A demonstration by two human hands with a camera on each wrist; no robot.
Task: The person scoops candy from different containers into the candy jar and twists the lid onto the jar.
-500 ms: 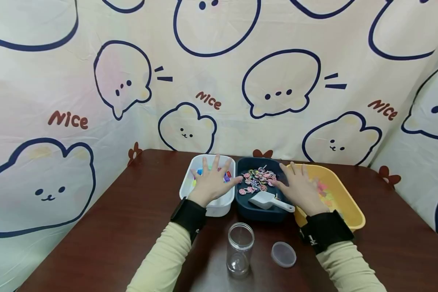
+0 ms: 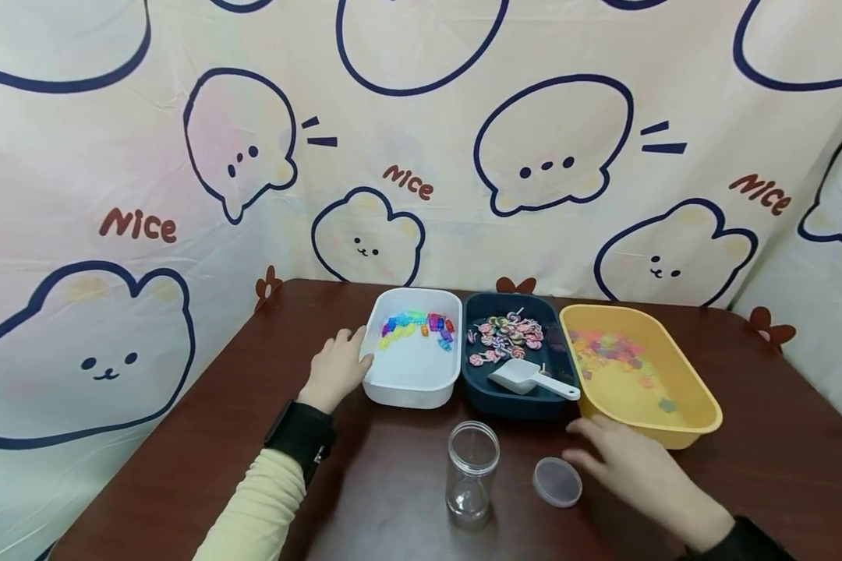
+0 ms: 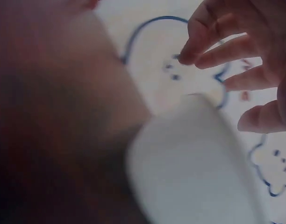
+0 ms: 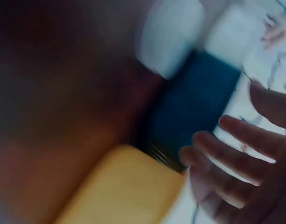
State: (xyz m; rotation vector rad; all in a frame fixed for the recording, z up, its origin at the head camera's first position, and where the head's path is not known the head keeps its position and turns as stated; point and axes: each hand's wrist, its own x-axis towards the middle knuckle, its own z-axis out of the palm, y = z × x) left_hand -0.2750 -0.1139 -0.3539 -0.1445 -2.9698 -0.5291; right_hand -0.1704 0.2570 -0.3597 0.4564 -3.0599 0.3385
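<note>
Beside the white tub (image 2: 412,374), left hand (image 2: 333,370) hangs loose, empty, right hand (image 2: 635,471) likewise near lid (image 2: 557,482), uncapped jar (image 2: 472,477) between, white scoop (image 2: 519,375) handle over navy tub (image 2: 494,400) rim (presumably for easy grabbing).

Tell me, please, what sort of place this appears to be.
Probably a staged indoor tabletop workspace: a dark reddish-brown wood-look table stands before a wrinkled cream cartoon-printed sheet and bears a white rectangular plastic tub of small colourful pieces.
</note>
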